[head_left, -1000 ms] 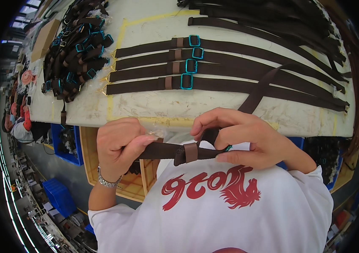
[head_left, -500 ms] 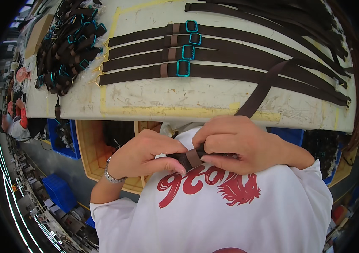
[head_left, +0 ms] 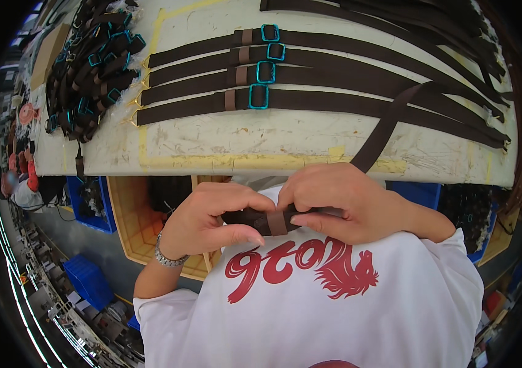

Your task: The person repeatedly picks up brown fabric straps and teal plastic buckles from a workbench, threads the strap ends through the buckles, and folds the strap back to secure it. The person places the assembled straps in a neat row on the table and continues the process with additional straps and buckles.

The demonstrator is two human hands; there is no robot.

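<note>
Between my two hands, in front of my chest, is a dark brown webbing strap (head_left: 253,221) with a lighter brown keeper loop (head_left: 277,224) around it. My left hand (head_left: 208,214) closes on the strap to the left of the loop, thumb below and fingers above. Just right of the loop, my right hand (head_left: 337,199) pinches the strap, with the fingertips close to the loop. From behind my right hand a long tail of strap (head_left: 380,132) runs up over the table edge and across the straps lying there. My right fingers partly hide the held strap.
On the worn white table (head_left: 212,141), several dark straps with teal buckles (head_left: 259,96) and brown loops lie side by side. A heap of buckled straps (head_left: 92,73) sits at the left, more straps (head_left: 396,30) at the back right. Below stand a wooden crate (head_left: 127,227) and blue bins (head_left: 94,205).
The keeper loop and strap now lie more level between my hands. My left fingers have risen and spread a little from the thumb. The table appears shifted slightly left and up.
</note>
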